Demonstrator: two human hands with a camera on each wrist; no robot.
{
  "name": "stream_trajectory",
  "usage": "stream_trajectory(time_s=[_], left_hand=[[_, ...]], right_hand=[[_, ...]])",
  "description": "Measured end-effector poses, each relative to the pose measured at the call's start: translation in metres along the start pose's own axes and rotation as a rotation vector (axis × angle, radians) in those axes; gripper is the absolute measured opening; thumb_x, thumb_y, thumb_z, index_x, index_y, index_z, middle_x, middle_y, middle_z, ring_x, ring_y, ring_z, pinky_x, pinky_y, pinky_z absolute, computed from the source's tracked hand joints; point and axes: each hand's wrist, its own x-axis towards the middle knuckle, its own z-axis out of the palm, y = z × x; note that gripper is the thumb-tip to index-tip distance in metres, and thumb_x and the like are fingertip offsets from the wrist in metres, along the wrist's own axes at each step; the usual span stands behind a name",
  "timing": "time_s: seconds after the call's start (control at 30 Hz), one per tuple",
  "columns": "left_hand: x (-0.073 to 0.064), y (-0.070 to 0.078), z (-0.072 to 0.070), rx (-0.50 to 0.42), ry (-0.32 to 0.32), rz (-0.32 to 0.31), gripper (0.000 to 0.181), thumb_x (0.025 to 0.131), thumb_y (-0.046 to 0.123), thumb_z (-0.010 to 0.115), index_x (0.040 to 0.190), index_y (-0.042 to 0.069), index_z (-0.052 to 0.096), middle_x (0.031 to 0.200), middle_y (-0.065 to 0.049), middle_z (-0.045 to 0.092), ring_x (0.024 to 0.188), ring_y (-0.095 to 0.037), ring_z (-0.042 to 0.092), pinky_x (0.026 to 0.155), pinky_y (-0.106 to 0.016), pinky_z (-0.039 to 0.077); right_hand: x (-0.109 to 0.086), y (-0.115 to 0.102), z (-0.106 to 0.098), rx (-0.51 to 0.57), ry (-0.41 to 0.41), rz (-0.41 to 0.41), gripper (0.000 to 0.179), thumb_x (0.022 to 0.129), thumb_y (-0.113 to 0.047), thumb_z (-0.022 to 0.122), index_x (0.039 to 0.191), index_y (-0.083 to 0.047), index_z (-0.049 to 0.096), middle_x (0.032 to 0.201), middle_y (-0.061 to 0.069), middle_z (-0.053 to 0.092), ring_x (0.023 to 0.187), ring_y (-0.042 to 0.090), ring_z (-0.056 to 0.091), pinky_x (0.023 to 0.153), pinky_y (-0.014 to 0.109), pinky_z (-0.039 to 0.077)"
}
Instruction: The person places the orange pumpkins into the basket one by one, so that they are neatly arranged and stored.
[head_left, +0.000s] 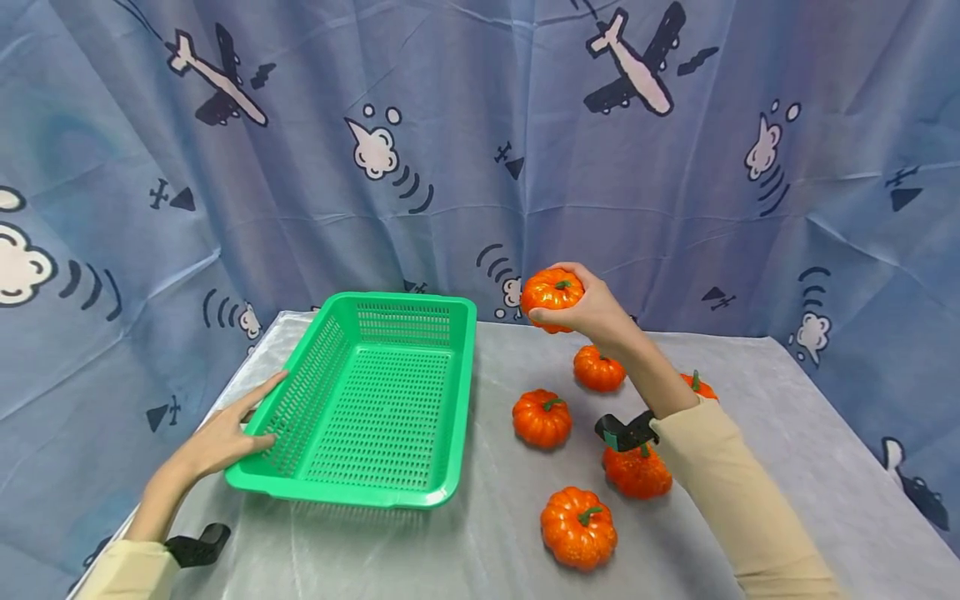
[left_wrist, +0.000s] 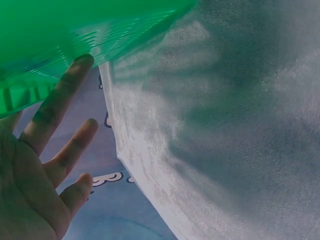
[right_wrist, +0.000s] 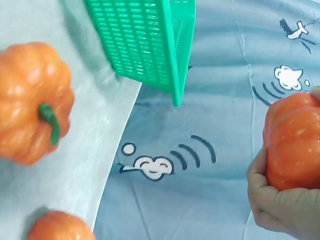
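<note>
Right sleeve (head_left: 738, 487) is nearest us, down at 5 o'clock, and our right hand (head_left: 596, 307) has its fingers curled round a pumpkin (head_left: 551, 292), held up at the basket's (head_left: 468, 375) 2 o'clock. Our left hand (head_left: 223, 435) is spread pretty wide against the basket's 9 o'clock side. Five other pumpkins (head_left: 538, 421) sit on the table (head_left: 495, 508), roughly 3 to 4 o'clock from it. Plane-print curtain (head_left: 465, 125) hangs at 12.

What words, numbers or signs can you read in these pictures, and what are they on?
None: I can read no words, labels, brands or numbers.
The curtain has only drawings, like planes and clouds.
The green basket and orange pumpkins show no writing.
</note>
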Motion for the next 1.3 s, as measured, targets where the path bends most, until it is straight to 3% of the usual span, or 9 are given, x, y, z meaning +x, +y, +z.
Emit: stream_trajectory(time_s=[0.17,0.5,0.83,1.1,1.3], left_hand=[[0.0,-0.002,-0.002,-0.003,0.005,-0.007,0.09,0.082,0.017,0.067,0.155,0.018,0.014,0.146,-0.036,0.029,0.113,-0.062,0.042,0.079,-0.07,0.04],[-0.001,-0.003,-0.002,-0.026,0.007,-0.015,0.09,0.082,0.017,0.067,0.155,0.019,0.015,0.145,-0.035,0.03,0.113,-0.061,0.044,0.079,-0.068,0.041],[-0.001,-0.006,0.001,-0.045,0.015,-0.029,0.09,0.081,0.017,0.066,0.155,0.022,0.015,0.146,-0.035,0.029,0.114,-0.062,0.042,0.079,-0.068,0.041],[0.006,-0.003,-0.001,-0.102,-0.007,-0.065,0.091,0.079,0.017,0.066,0.155,0.023,0.016,0.127,-0.033,0.051,0.105,-0.045,0.058,0.062,-0.036,0.05],[0.004,-0.002,-0.001,-0.151,-0.02,-0.086,0.093,0.078,0.014,0.066,0.155,0.023,0.016,0.124,-0.036,0.053,0.099,-0.04,0.062,0.056,-0.033,0.051]], right_hand=[[0.014,-0.008,0.017,0.051,-0.016,-0.027,0.066,0.078,-0.008,0.075,0.134,-0.007,0.04,0.122,0.016,0.049,0.104,0.029,0.05,0.079,0.031,0.05],[0.038,-0.026,0.051,0.085,-0.063,0.004,0.062,0.079,-0.008,0.075,0.131,-0.008,0.043,0.123,0.017,0.047,0.107,0.03,0.048,0.083,0.036,0.049],[0.05,-0.038,0.08,0.099,-0.127,0.02,0.061,0.079,-0.01,0.075,0.131,-0.009,0.043,0.123,0.016,0.047,0.107,0.03,0.049,0.076,0.035,0.052],[0.058,-0.044,0.099,0.115,-0.138,0.001,0.061,0.078,-0.009,0.076,0.131,-0.009,0.045,0.122,0.016,0.049,0.106,0.03,0.049,0.082,0.038,0.05],[0.065,-0.048,0.12,0.151,-0.172,-0.005,0.06,0.076,-0.006,0.076,0.128,-0.007,0.046,0.12,0.017,0.05,0.104,0.028,0.051,0.083,0.036,0.05]])
